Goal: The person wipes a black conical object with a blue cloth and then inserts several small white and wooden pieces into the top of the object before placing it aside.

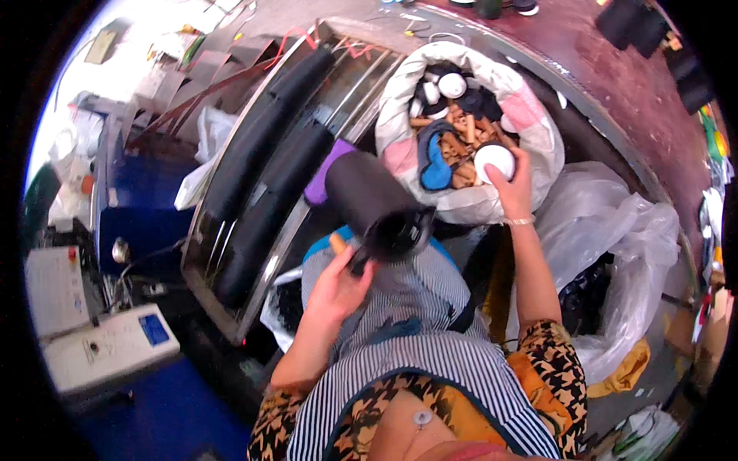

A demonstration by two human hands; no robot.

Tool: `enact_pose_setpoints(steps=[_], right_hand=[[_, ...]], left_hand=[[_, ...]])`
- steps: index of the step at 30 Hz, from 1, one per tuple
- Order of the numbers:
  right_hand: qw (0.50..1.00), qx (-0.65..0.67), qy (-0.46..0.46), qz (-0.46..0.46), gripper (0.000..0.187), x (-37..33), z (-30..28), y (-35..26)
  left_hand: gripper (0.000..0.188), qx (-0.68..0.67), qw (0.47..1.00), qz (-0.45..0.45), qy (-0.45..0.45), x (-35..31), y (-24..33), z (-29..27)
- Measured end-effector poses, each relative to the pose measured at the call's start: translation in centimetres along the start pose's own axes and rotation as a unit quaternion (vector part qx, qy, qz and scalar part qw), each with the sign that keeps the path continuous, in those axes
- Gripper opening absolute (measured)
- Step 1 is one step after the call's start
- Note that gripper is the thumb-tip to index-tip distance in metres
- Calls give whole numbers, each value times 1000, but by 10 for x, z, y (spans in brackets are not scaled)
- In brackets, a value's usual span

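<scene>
My left hand (338, 288) is closed at the near end of a dark, hollow black cylinder (361, 188), with its fingers at the edge by the opening. A short tan cylindrical piece (338, 243) sticks up by the same fingers. Over a white and pink sack (396, 123), my right hand (513, 188) has its fingers closed around a white round piece (493, 160). Inside the sack lie several tan cylindrical pieces (460, 140), a blue and black piece (436, 161) and white round pieces (451, 85). A purple flat piece (329, 173) shows behind the black cylinder.
Left of the sack stands a metal-framed rack (265, 307) with long black rolls (284, 165). A clear plastic bag (653, 246) holding black material is at the right. A white machine box (111, 349) sits at the lower left by a blue surface (142, 238).
</scene>
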State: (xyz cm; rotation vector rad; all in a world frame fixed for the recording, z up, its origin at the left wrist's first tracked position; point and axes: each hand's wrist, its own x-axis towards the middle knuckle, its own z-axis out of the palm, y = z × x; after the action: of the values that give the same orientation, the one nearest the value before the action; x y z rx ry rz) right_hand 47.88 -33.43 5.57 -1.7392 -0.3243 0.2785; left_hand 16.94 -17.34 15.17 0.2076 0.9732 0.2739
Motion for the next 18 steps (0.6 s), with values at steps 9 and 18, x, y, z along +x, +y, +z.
enact_pose_setpoints(steps=[9,18], right_hand=[[777,-204,20,-595,50,-77,16,-111],[806,-418,-130,-398,86,-108,-37,-164]], left_hand=[[38,-87,983,-72,-148,-5,-28,66],[40,-80,981,-79,-157,-3,-48,61]])
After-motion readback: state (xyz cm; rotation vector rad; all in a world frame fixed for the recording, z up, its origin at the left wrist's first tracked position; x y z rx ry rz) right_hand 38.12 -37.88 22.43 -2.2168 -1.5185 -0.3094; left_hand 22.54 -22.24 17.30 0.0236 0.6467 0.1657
